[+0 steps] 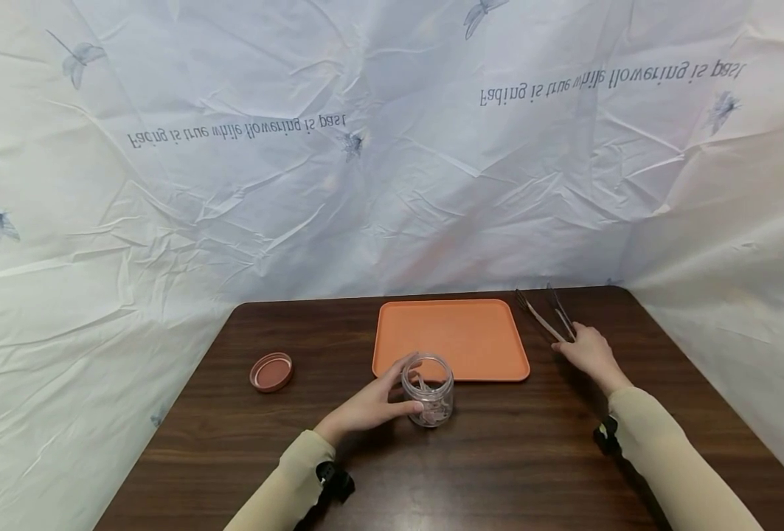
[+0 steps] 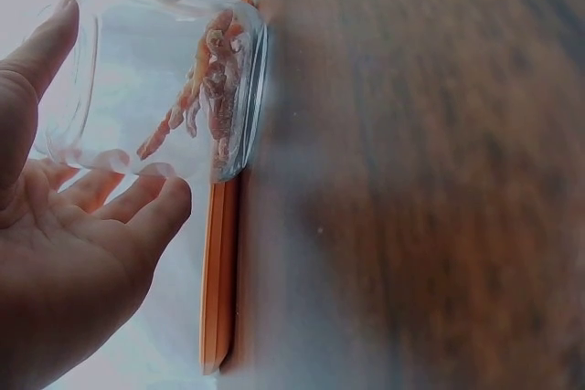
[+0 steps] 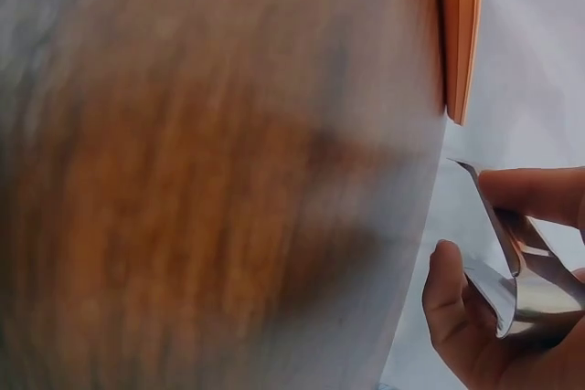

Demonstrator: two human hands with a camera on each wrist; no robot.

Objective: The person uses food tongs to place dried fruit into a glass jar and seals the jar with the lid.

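My left hand [image 1: 372,404] is around a clear glass jar [image 1: 436,410], thumb on the near side and fingers on the far side. The jar stands upright and lidless on the table, just in front of the tray. Reddish-brown, knobbly strips [image 2: 219,89] lie at its bottom, one leaning up the wall, as the left wrist view shows. Over at the right, my right hand [image 1: 592,356] grips metal tongs [image 1: 545,323] near their joined end. Their two arms are spread and point toward the back of the table. Part of the joined end is hidden by the palm.
An orange tray [image 1: 451,339] lies behind the jar, with the tongs to its right. To the left, a reddish round lid [image 1: 272,372] rests on the dark wooden table [image 1: 245,442]. White printed sheeting [image 1: 392,184] hangs behind the table and along both sides.
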